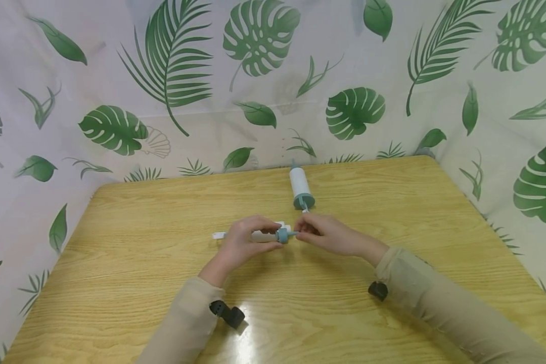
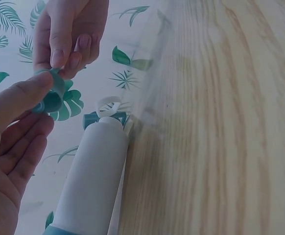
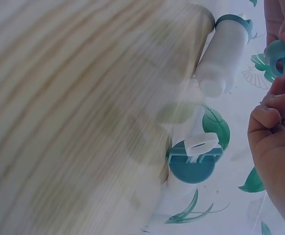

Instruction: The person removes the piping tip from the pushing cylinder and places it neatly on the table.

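Pinching teal cap (image 1: pixel 282 235) near white bottle (image 2: pixel 91 176) with left fingers (image 2: pixel 30 90), its stem (image 1: pixel 293 233) with right fingers (image 2: pixel 59 46); seems light, stiff, best gripped around its outside.

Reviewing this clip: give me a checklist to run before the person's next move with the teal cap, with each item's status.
1. Left hand pinches the teal cap: ok.
2. Right hand grips the thin teal stem at the cap: ok.
3. Stem fully seated in the cap: cannot tell; no view settles it.
4. Nearer white cylinder lies on its side beneath the left hand: ok.
5. Its narrow white neck is capped: not ok; it is bare.
6. Farther white cylinder has its teal end disc on: ok.
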Demonstrator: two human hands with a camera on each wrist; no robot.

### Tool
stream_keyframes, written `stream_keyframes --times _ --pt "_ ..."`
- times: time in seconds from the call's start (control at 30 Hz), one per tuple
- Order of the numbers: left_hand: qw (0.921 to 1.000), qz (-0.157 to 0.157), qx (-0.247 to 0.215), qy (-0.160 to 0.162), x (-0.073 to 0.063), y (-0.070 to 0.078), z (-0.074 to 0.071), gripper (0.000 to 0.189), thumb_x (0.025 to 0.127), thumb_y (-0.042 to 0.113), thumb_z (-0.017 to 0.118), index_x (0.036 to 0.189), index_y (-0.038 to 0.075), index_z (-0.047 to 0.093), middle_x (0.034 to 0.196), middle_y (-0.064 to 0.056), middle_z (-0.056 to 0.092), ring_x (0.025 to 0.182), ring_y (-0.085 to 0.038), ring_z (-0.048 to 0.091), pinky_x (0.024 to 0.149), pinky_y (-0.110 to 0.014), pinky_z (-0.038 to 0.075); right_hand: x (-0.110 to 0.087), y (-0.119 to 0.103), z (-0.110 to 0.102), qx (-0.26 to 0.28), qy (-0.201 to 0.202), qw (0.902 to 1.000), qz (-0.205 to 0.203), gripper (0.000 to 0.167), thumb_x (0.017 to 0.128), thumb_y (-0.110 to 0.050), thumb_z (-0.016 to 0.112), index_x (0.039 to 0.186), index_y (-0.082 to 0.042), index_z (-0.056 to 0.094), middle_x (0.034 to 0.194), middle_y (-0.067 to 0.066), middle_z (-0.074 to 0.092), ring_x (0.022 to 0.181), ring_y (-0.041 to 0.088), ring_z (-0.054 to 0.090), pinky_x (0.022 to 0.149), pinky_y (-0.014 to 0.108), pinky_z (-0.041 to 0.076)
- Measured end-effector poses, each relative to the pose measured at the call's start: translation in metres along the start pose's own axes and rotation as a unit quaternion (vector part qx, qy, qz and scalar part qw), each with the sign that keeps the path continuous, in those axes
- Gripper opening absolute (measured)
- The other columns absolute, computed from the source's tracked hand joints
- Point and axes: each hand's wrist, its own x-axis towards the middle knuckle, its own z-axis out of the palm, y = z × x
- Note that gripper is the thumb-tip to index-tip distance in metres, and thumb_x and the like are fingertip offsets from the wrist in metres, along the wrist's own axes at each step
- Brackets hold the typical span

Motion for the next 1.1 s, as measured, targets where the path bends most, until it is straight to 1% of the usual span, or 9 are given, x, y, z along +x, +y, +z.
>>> stream_keyframes --times 0.1,0.23,0.43,0.57,0.7,0.8,0.93,1.03,1.1 --pt "1.0000 0.002 0.000 -0.001 0.0005 -0.0009 0.0012 0.034 0.072 0.012 0.084 0.104 0.006 0.073 0.098 -0.002 0.070 0.086 -0.011 0.064 0.077 -0.024 0.052 0.0015 -0.0012 0.0013 0.001 0.001 1.0000 -0.002 0.011 0.098 -0.015 0.056 0.104 -0.007 0.058 0.091 -0.001 0.061 0.079 0.012 0.055 0.069 0.028 0.048" --pt "0.9999 0.009 -0.003 0.002 0.0010 -0.0019 0.0028 0.034 0.072 0.011 0.084 0.103 0.005 0.074 0.097 -0.004 0.071 0.084 -0.013 0.065 0.076 -0.023 0.052 0.0025 -0.0021 0.0027 0.000 0.002 1.0000 -0.006 0.010 0.098 -0.014 0.056 0.104 -0.007 0.059 0.090 -0.001 0.060 0.078 0.012 0.055 0.068 0.028 0.048" --pt "0.9997 -0.010 -0.023 -0.002 0.0010 -0.0006 0.0035 0.033 0.072 0.011 0.083 0.103 0.005 0.074 0.097 -0.004 0.071 0.083 -0.012 0.065 0.075 -0.021 0.052 0.0034 -0.0029 0.0048 -0.003 0.001 1.0000 -0.005 0.009 0.097 -0.013 0.057 0.104 -0.007 0.058 0.088 -0.002 0.060 0.077 0.012 0.054 0.067 0.027 0.048" --pt "0.9995 -0.014 -0.028 0.003 0.0009 0.0001 0.0045 0.034 0.072 0.010 0.082 0.104 0.003 0.074 0.098 -0.006 0.072 0.082 -0.012 0.066 0.074 -0.021 0.053 0.0036 -0.0032 0.0047 -0.001 0.000 1.0000 -0.005 0.010 0.098 -0.013 0.056 0.105 -0.007 0.058 0.088 -0.002 0.059 0.077 0.012 0.054 0.067 0.027 0.048" --pt "0.9995 -0.009 -0.027 0.015 0.0010 0.0001 0.0060 0.035 0.071 0.008 0.082 0.104 0.002 0.074 0.097 -0.008 0.072 0.081 -0.014 0.066 0.075 -0.022 0.053 0.0035 -0.0036 0.0048 0.022 -0.007 0.9997 -0.002 0.013 0.098 -0.015 0.055 0.107 -0.005 0.056 0.088 0.006 0.060 0.075 0.012 0.056 0.065 0.028 0.050" --pt "0.9994 -0.009 -0.027 0.022 0.0010 -0.0001 0.0070 0.035 0.071 0.007 0.082 0.104 0.002 0.074 0.097 -0.008 0.072 0.081 -0.014 0.066 0.076 -0.022 0.053 0.0035 -0.0040 0.0055 0.047 -0.013 0.9988 0.003 0.016 0.099 -0.016 0.054 0.109 -0.003 0.054 0.087 0.010 0.062 0.074 0.014 0.060 0.065 0.030 0.052" --pt "0.9993 0.000 -0.022 0.030 0.0016 -0.0002 0.0080 0.035 0.070 0.007 0.083 0.103 0.001 0.074 0.097 -0.009 0.072 0.080 -0.015 0.067 0.074 -0.022 0.053 0.0040 -0.0028 0.0076 0.080 -0.020 0.9965 0.012 0.025 0.099 -0.018 0.054 0.117 -0.001 0.050 0.094 0.010 0.065 0.081 0.016 0.064 0.073 0.034 0.054" --pt "0.9993 0.010 -0.010 0.035 0.0027 0.0003 0.0088 0.034 0.070 0.007 0.083 0.102 0.001 0.074 0.096 -0.010 0.072 0.079 -0.016 0.067 0.073 -0.022 0.053 0.0047 -0.0014 0.0093 0.096 -0.029 0.9948 0.017 0.031 0.098 -0.020 0.055 0.123 -0.002 0.048 0.103 0.009 0.064 0.088 0.016 0.065 0.078 0.033 0.054" --pt "0.9992 0.012 -0.007 0.037 0.0034 0.0011 0.0093 0.035 0.070 0.007 0.083 0.103 0.000 0.074 0.096 -0.010 0.072 0.079 -0.017 0.068 0.073 -0.024 0.054 0.0049 -0.0010 0.0099 0.096 -0.031 0.9947 0.018 0.032 0.098 -0.021 0.055 0.125 -0.003 0.048 0.105 0.007 0.064 0.091 0.016 0.064 0.080 0.031 0.053"
